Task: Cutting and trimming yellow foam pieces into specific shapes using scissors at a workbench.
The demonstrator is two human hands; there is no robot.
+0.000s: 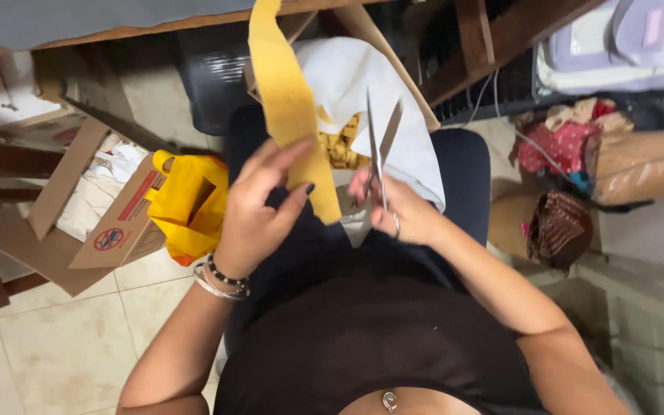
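Left hand (259, 207) was closed in a pinch on the lower end of a long mustard-yellow strip of felt-like fabric (286, 92), thumb and fingers gripping it near its bottom edge, while the strip ran upward and out of the top of the view. Right hand (401, 211) was closed around the handles of a pair of silver metal scissors (380, 146), blades parted and pointing upward, just beside the right edge of the strip but not seen biting into it. Below both hands, a white cloth (363, 84) lay over the lap with a heap of small yellow cut pieces (341, 146) resting on it. Risk assessment: the open blade tips stood near the left thumb and forefinger, so a closing stroke taken with the fingers that close to the cut line could nick them. The strip hung slack and unsupported, and in my judgement it could twist or fold between the blades, giving a ragged or skewed cut. Loose pieces sat near the cloth's edge and could slide off toward the tiled floor (55, 346). A yellow bag (190, 204) and an open cardboard box (109, 230) stood at the left, well apart from the cutting.
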